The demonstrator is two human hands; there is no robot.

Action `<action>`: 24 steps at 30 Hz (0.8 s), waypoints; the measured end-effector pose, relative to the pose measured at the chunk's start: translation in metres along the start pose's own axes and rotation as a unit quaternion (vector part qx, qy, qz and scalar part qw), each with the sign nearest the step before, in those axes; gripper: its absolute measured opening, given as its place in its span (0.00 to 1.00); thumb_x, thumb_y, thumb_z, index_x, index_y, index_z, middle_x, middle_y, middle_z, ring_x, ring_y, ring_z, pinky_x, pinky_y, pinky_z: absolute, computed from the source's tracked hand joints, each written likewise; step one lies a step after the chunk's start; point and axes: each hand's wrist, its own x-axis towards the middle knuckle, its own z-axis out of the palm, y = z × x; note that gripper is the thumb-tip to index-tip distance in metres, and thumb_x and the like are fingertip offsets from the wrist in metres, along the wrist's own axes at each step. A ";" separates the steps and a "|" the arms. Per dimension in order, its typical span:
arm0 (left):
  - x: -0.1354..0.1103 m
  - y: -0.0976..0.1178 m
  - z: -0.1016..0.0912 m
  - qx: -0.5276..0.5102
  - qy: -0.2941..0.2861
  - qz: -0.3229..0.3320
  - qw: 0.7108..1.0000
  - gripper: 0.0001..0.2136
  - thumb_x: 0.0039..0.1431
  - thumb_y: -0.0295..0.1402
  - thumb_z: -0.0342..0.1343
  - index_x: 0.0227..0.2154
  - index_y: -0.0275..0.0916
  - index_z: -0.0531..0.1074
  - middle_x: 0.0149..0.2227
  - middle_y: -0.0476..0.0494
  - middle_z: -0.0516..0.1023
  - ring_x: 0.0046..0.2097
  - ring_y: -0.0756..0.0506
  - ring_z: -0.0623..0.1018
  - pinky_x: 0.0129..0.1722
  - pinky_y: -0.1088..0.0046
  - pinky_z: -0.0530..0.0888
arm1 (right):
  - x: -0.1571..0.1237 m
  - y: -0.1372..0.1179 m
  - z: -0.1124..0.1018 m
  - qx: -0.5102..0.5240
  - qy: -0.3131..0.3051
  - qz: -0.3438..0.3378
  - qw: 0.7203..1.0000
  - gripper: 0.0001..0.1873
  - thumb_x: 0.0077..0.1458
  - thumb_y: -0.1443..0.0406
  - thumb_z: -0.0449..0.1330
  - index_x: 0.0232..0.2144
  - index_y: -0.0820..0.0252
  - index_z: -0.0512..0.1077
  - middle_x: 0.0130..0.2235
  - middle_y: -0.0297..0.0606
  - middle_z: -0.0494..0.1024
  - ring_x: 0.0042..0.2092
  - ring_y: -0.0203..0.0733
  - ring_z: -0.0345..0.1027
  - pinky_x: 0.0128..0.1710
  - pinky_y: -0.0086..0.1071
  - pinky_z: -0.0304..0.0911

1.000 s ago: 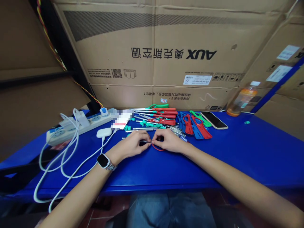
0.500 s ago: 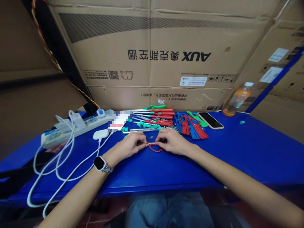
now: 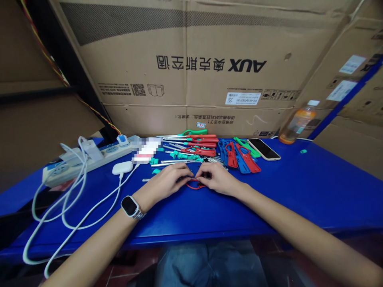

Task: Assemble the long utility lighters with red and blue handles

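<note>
Low over the front half of the table, both my hands meet at a red lighter body with a loop-shaped grip, of the long-nosed kind. The fingers of my left hand are pinched on its left part. From behind that hand a thin metal tube end sticks out to the left; I cannot tell whether it joins the red body. My right hand pinches the right part, its thumb and index close to the left fingertips. Just beyond lie several red long-nosed lighters, metal tubes and small green parts.
Red and blue lighter shells lie right of the pile, next to a phone. An orange drink bottle stands at the back right. Left are a power strip, white cables and a white case. Cardboard walls the back.
My left hand has shifted right along the lighter, closer to my right hand. A metal tube end now shows left of it. The camera view has moved slightly.
</note>
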 end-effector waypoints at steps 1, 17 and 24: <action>0.002 0.000 0.002 0.002 -0.005 0.009 1.000 0.11 0.69 0.32 0.48 0.43 0.39 0.76 0.42 0.41 0.76 0.43 0.45 0.77 0.44 0.70 0.72 | 0.000 0.000 0.000 0.000 0.002 0.000 1.000 0.06 0.52 0.74 0.62 0.30 0.61 0.77 0.28 0.33 0.75 0.28 0.33 0.66 0.30 0.26 0.59; -0.003 0.013 0.000 0.187 -0.046 0.061 0.979 0.11 0.67 0.26 0.47 0.40 0.37 0.75 0.41 0.41 0.74 0.40 0.45 0.75 0.40 0.69 0.73 | 0.000 -0.016 -0.012 -0.129 -0.052 -0.016 0.990 0.07 0.55 0.72 0.60 0.32 0.61 0.79 0.34 0.39 0.79 0.36 0.39 0.70 0.35 0.29 0.60; -0.007 0.010 0.001 0.180 -0.044 0.068 0.980 0.12 0.61 0.23 0.49 0.42 0.37 0.76 0.42 0.41 0.73 0.42 0.44 0.75 0.43 0.68 0.74 | 0.006 -0.019 -0.012 -0.142 -0.056 0.044 0.987 0.07 0.53 0.72 0.60 0.29 0.60 0.78 0.29 0.36 0.80 0.31 0.39 0.71 0.32 0.29 0.57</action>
